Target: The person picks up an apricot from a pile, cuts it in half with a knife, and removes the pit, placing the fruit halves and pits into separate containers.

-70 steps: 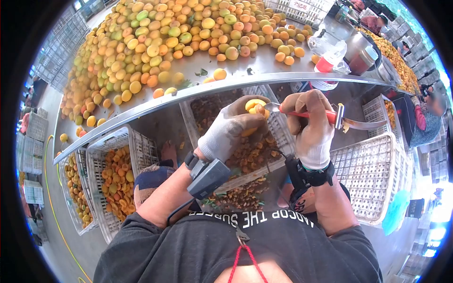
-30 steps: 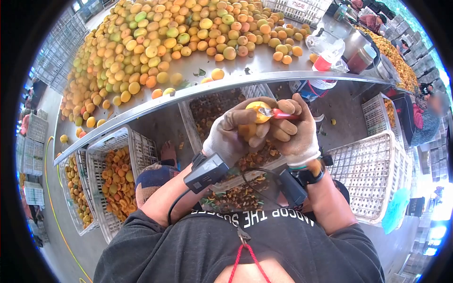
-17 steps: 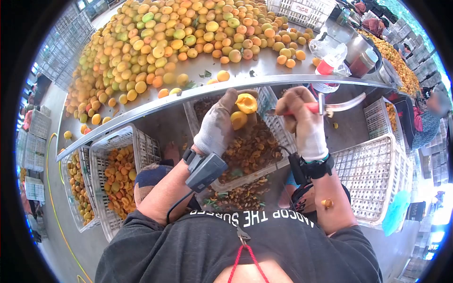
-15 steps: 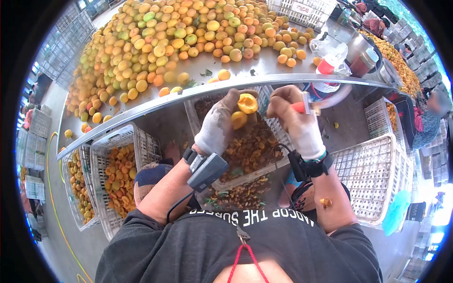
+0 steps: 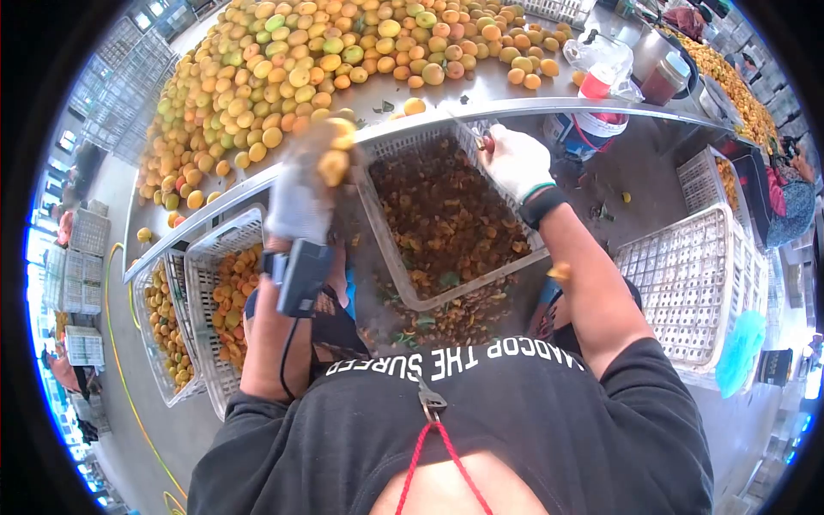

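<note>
My left hand, in a soiled white glove and smeared by motion, is over the table's front edge on the left. Orange apricot halves show at its fingers. Gloved in white too, my right hand is closed around the reddish handle of a small knife, whose thin blade points up and left. Below and between the hands stands a white crate holding brown and orange scraps. Whole apricots lie heaped on the metal table in front of me.
Left of my legs, crates hold apricot halves and whole apricots. A white crate with a blue-green bag stands at right. A bucket sits beneath the table edge, and a jar on top. Another person is far right.
My left hand has swung left with the apricot halves, away from above the scrap crate. My right hand has moved slightly left and up, still with the knife. The view has shifted a little.
</note>
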Motion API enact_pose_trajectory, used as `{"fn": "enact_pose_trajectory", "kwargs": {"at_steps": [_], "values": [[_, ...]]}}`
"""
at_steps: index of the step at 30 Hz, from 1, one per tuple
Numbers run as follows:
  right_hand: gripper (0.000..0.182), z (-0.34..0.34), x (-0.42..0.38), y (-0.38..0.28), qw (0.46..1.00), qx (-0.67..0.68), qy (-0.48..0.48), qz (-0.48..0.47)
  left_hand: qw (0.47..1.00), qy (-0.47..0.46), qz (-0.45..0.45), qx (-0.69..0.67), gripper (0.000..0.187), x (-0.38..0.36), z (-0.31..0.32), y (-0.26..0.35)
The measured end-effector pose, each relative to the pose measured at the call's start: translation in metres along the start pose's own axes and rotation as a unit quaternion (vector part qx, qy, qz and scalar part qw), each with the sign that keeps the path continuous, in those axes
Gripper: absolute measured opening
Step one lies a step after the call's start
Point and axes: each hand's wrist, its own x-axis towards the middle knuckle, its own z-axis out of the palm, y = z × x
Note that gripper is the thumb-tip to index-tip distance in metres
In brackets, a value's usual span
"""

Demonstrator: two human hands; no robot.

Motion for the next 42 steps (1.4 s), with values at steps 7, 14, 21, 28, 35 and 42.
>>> {"fn": "enact_pose_trajectory", "kwargs": {"at_steps": [7, 14, 21, 28, 35, 42], "values": [[0.024, 0.013, 0.007, 0.008, 0.997, 0.061, 0.031, -0.044, 0.928, 0.327, 0.139, 0.116, 0.030, -0.045, -0.109, 0.057], [0.024, 0.013, -0.011, -0.017, 0.985, 0.149, -0.034, -0.075, 0.761, 0.498, 0.184, 0.373, 0.029, -0.084, -0.280, 0.063], [0.025, 0.018, -0.020, -0.019, 0.947, 0.312, -0.058, -0.042, 0.799, 0.404, 0.199, 0.399, 0.030, -0.048, -0.209, 0.060], [0.028, -0.018, -0.034, -0.044, 0.941, 0.314, -0.122, -0.005, 0.802, 0.082, 0.099, 0.584, 0.028, 0.027, -0.121, 0.013], [0.022, -0.030, -0.040, -0.033, 0.975, 0.197, -0.077, -0.064, 0.777, -0.115, 0.024, 0.619, 0.029, 0.088, -0.119, -0.005], [0.023, -0.045, -0.050, -0.024, 0.967, 0.243, -0.045, -0.057, 0.800, -0.064, 0.015, 0.597, 0.021, 0.100, -0.094, -0.010]]}}
